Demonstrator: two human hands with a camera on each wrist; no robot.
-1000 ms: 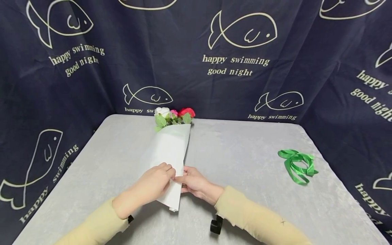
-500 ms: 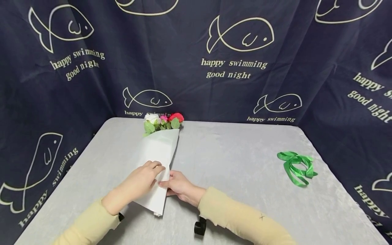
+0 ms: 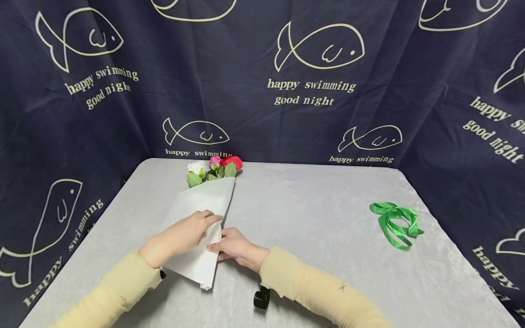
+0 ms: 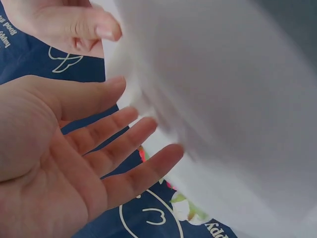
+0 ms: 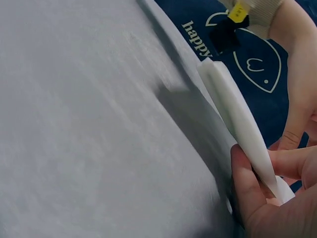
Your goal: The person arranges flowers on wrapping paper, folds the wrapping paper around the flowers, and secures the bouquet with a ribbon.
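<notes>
White wrapping paper is lying left of centre on the counter, with a white rose, a pink rose and a red rose poking out of its far end. The left hand is laying straight, spread fingers against the wrapping paper, clamping nothing, while the right hand is pinching the near right edge between thumb and fingers. That pinch is probably doing most of the holding, so a slipping thumb could be letting the fold spring open; pressing too hard could be creasing it, and a loose roll could be letting the flowers slide out. The green ribbon is lying well apart at the right, so stretching for it could be loosening the hold. Across the navy curtain, pale lettering is repeating "happy swimming" and "good night"; a yellow label is showing on a black wrist device, its print unreadable.
</notes>
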